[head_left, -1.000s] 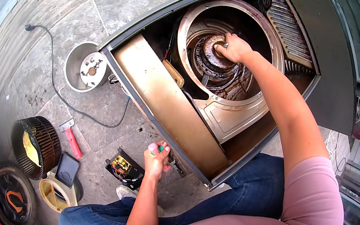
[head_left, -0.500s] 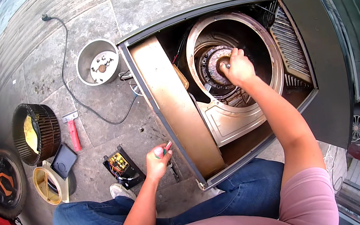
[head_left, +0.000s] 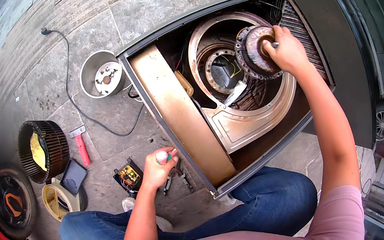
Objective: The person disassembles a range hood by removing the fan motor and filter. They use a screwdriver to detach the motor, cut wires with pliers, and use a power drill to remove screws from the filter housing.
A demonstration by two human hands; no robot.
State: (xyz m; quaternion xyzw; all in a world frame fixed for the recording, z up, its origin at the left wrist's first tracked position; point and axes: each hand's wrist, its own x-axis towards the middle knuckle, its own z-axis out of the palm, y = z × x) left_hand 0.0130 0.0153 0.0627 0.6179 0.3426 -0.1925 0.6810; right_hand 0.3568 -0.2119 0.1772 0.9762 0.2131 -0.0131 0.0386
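My right hand [head_left: 288, 50] grips the greasy round fan motor [head_left: 257, 50] by its shaft end and holds it tilted at the right side of the metal volute [head_left: 252, 132]. The volute sits inside the opened range hood [head_left: 179, 122]. At its bottom a ring with screw holes [head_left: 222, 86] surrounds an opening with thin wires, and a pale strip [head_left: 235, 93] lies by it. Lower left, beside the hood's near edge, my left hand [head_left: 155, 169] is closed around a screwdriver [head_left: 162, 157] with a pinkish, green-marked handle; its tip is not clear.
Pliers [head_left: 177, 178] and a small box with a circuit board [head_left: 128, 175] lie on the floor. Further left are a blackened fan wheel [head_left: 57, 147], a red-handled scraper [head_left: 82, 148], a cream ring housing [head_left: 55, 201], a dark tray [head_left: 74, 176], a metal pot [head_left: 102, 74] and a power cord [head_left: 78, 101].
My right hand has lifted the motor from the volute's middle and moved it right, baring the ring and wires beneath. My left hand still holds the screwdriver, slightly further left.
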